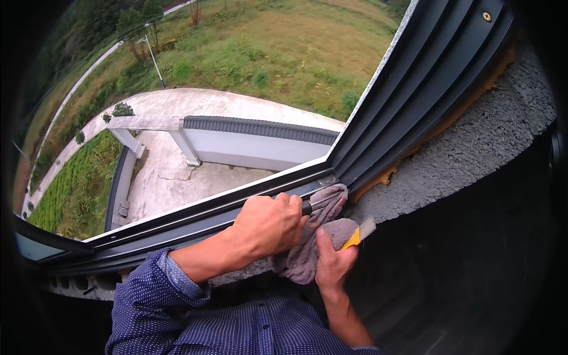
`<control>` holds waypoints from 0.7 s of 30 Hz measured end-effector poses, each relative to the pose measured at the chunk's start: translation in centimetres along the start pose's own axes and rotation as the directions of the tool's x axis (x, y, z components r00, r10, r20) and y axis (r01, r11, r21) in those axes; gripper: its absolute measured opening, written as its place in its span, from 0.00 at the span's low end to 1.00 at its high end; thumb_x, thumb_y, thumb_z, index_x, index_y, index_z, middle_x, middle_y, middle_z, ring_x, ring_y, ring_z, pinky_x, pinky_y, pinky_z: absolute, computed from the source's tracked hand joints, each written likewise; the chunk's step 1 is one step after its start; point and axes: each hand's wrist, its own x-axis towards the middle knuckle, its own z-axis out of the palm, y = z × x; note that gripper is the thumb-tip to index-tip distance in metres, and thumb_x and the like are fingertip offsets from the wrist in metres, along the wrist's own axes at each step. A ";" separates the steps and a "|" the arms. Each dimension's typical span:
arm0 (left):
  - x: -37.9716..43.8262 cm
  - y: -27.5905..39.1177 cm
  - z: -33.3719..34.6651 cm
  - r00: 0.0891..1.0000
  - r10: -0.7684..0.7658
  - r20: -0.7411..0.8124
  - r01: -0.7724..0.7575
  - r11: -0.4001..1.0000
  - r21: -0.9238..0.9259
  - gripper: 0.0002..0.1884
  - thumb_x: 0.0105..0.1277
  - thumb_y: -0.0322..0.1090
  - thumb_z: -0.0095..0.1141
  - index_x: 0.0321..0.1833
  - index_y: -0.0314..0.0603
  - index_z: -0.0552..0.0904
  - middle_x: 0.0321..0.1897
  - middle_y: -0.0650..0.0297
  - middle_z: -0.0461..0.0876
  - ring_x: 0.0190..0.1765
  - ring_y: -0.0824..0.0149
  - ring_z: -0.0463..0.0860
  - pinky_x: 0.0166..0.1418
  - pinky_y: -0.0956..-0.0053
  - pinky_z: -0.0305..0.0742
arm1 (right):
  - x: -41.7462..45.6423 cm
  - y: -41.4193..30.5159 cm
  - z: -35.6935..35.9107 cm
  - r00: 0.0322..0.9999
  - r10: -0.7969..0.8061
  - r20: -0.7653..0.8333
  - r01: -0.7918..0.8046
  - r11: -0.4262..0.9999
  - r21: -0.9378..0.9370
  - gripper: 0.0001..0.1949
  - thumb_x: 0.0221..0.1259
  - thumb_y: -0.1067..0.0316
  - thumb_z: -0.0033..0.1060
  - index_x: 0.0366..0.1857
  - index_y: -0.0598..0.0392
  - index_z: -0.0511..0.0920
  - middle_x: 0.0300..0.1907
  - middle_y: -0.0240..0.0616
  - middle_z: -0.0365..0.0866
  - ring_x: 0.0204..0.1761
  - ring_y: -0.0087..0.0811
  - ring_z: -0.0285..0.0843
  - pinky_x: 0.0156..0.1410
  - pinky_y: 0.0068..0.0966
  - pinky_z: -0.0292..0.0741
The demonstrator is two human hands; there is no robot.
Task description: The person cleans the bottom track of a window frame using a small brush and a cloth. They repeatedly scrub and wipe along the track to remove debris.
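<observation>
My left hand [268, 224] is closed around the black handle of a screwdriver-like tool [307, 207]. Its metal shaft lies against a greyish-pink towel [330, 191], which is bunched at the lower corner of a dark window frame [213, 228]. The tool's tip is hidden in the cloth. Between the thumb and fingers of my right hand [335, 264] is a flat brush [353, 238] with a yellow handle and pale bristles, pointing up to the right. Folds of the same towel hang against my right hand and between both hands.
The dark side jamb [412, 93] rises on the right, edged with orange foam [390, 175] and a rough grey cement reveal [466, 146]. A screw [487, 17] sits high in the jamb. Beyond the opening, far below, are a white courtyard wall [262, 146] and a gateway [146, 123].
</observation>
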 end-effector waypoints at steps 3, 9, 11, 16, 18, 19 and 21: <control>-0.5 -0.3 -0.9 0.999 -0.029 0.033 0.028 1.000 0.011 0.20 0.75 0.49 0.61 0.37 0.33 0.83 0.30 0.47 0.89 0.29 0.46 0.90 0.31 0.54 0.85 | 0.0 -0.4 0.0 1.000 -0.013 0.018 0.014 0.999 -0.042 0.17 0.66 0.66 0.78 0.51 0.66 0.85 0.45 0.42 0.91 0.45 0.34 0.89 0.54 0.34 0.84; -2.4 -1.3 -1.8 0.997 -0.037 0.071 0.038 0.999 -0.013 0.19 0.74 0.47 0.63 0.34 0.35 0.81 0.26 0.49 0.88 0.28 0.45 0.90 0.31 0.53 0.83 | 0.3 -0.5 0.1 0.997 -0.013 0.077 0.015 1.000 -0.015 0.14 0.67 0.71 0.75 0.52 0.65 0.83 0.48 0.36 0.87 0.47 0.28 0.84 0.56 0.31 0.81; -2.4 -1.0 -2.3 0.996 -0.033 0.082 0.034 0.999 -0.006 0.20 0.73 0.47 0.64 0.34 0.35 0.81 0.25 0.49 0.88 0.28 0.45 0.90 0.30 0.53 0.83 | 0.4 -0.6 0.2 0.996 -0.008 0.086 0.010 1.000 -0.015 0.14 0.67 0.71 0.74 0.52 0.65 0.83 0.48 0.37 0.87 0.47 0.28 0.84 0.57 0.31 0.81; -1.7 -0.5 -2.7 0.988 -0.046 0.146 0.046 0.999 0.006 0.20 0.73 0.47 0.64 0.34 0.34 0.81 0.22 0.48 0.87 0.26 0.45 0.89 0.29 0.53 0.83 | 0.6 -0.9 0.1 0.995 0.029 0.092 -0.029 1.000 -0.002 0.14 0.67 0.72 0.74 0.53 0.64 0.83 0.48 0.37 0.87 0.48 0.28 0.84 0.57 0.30 0.81; -0.4 -0.1 -2.0 0.987 -0.045 0.156 0.050 0.998 -0.024 0.19 0.73 0.46 0.63 0.34 0.33 0.81 0.22 0.47 0.86 0.25 0.44 0.88 0.29 0.52 0.83 | 0.9 -0.8 0.2 0.996 0.035 0.086 -0.036 0.999 0.007 0.16 0.66 0.69 0.76 0.53 0.66 0.84 0.46 0.40 0.90 0.46 0.31 0.87 0.56 0.32 0.82; 0.3 0.2 -1.6 0.987 -0.038 0.155 0.042 0.999 -0.024 0.19 0.73 0.46 0.63 0.34 0.33 0.81 0.22 0.46 0.86 0.25 0.44 0.88 0.29 0.52 0.83 | 1.0 -0.8 0.4 0.995 0.033 0.092 -0.035 0.999 0.015 0.18 0.65 0.67 0.77 0.53 0.66 0.84 0.45 0.41 0.91 0.45 0.33 0.89 0.56 0.33 0.83; 2.0 0.9 -0.8 0.988 -0.015 0.155 0.019 0.999 -0.027 0.19 0.73 0.45 0.62 0.34 0.32 0.81 0.21 0.45 0.86 0.25 0.43 0.88 0.30 0.51 0.83 | 1.3 -0.2 0.4 0.997 0.012 0.072 -0.010 0.999 -0.040 0.19 0.65 0.66 0.78 0.54 0.67 0.83 0.46 0.43 0.91 0.46 0.34 0.88 0.56 0.35 0.83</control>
